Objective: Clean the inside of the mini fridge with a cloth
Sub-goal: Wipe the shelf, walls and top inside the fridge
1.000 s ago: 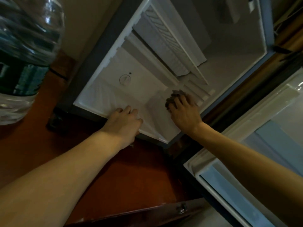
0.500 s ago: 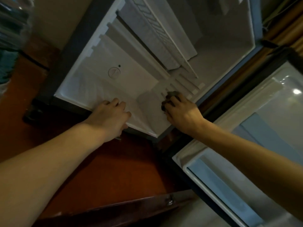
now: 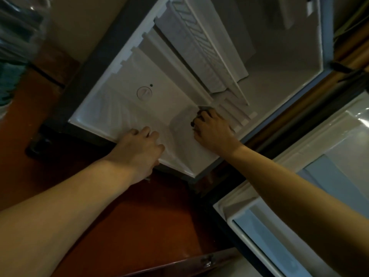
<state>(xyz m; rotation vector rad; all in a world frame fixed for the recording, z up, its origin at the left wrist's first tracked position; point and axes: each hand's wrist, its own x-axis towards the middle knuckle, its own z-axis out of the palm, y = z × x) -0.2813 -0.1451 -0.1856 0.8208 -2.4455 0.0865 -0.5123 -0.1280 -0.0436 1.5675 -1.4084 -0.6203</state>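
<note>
Left hand (image 3: 139,148) rests on the mini fridge (image 3: 123,108) front edge; right hand (image 3: 213,130), deeper inside, holds the cloth (image 3: 203,109).

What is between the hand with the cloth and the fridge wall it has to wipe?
Nothing visible. The right hand grips the dark cloth and presses it straight against the white inside wall of the mini fridge. The left hand rests on the fridge's front edge, off to the side, not blocking it.
</note>
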